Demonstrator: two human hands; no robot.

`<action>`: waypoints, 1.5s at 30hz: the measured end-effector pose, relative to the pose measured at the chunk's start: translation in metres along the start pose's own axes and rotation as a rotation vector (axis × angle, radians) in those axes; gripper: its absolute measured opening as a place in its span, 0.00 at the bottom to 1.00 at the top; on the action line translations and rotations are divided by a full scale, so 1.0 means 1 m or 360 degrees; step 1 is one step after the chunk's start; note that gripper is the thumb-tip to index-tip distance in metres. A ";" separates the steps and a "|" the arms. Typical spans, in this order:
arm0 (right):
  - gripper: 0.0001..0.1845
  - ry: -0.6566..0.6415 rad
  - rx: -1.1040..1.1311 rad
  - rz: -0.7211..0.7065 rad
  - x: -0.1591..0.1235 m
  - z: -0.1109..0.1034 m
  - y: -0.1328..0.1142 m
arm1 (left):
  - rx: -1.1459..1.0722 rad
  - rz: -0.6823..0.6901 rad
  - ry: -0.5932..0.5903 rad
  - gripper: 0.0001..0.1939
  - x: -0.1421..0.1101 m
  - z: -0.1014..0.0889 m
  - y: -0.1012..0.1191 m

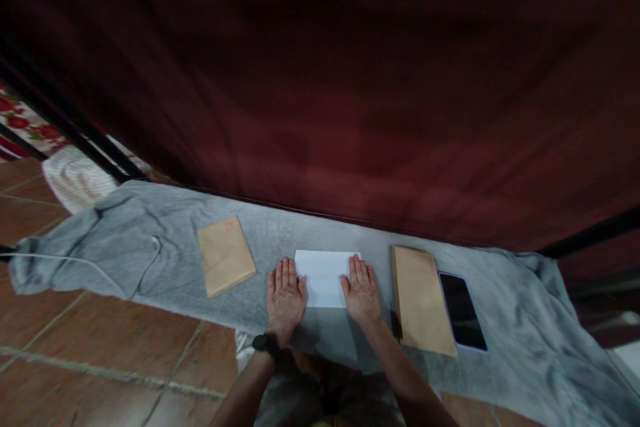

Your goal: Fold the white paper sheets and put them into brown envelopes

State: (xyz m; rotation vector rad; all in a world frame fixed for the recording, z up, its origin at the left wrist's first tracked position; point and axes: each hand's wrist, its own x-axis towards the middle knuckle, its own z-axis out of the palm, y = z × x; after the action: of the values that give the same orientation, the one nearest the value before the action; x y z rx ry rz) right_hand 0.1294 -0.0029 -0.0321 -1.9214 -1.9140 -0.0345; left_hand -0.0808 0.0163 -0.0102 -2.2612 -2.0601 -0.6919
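Note:
A white sheet of paper point(326, 280) lies flat on the grey cloth in front of me. My left hand point(287, 295) rests palm down at its left edge, fingers stretched forward and the thumb on the paper. On the opposite edge my right hand point(362, 290) lies flat too, fingertips at the far right corner. Neither hand grips anything. To the left is a brown envelope point(227, 257) with a small reddish mark near its top. A stack of brown envelopes point(424, 300) sits to the right of my right hand.
A smartphone point(463, 311) with a dark screen lies beside the envelope stack. Grey cloth point(280, 227) covers the surface, and a white cable point(95, 263) crosses its left end. A dark red curtain point(320, 133) hangs behind. Tiled floor point(125, 353) shows at the lower left.

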 end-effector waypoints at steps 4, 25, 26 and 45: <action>0.32 -0.0002 -0.0014 0.0002 -0.001 0.000 -0.001 | -0.0078 0.0138 -0.0018 0.30 0.005 0.004 0.031; 0.30 -0.0130 0.0054 0.0139 0.020 -0.004 -0.042 | 0.0143 0.0289 -0.0166 0.29 0.021 0.013 0.015; 0.30 -0.0194 0.0090 0.0073 0.023 -0.003 -0.050 | 0.0161 0.0298 -0.0174 0.28 0.021 0.013 0.016; 0.33 0.0027 -0.0079 0.0043 -0.010 0.001 -0.004 | 0.0076 0.0093 0.0017 0.29 0.006 0.003 -0.014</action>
State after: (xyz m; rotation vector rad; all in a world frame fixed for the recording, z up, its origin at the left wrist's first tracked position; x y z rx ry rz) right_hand 0.1252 -0.0123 -0.0351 -1.9724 -1.8927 -0.0912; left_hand -0.0931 0.0248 -0.0155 -2.2769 -1.9749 -0.6431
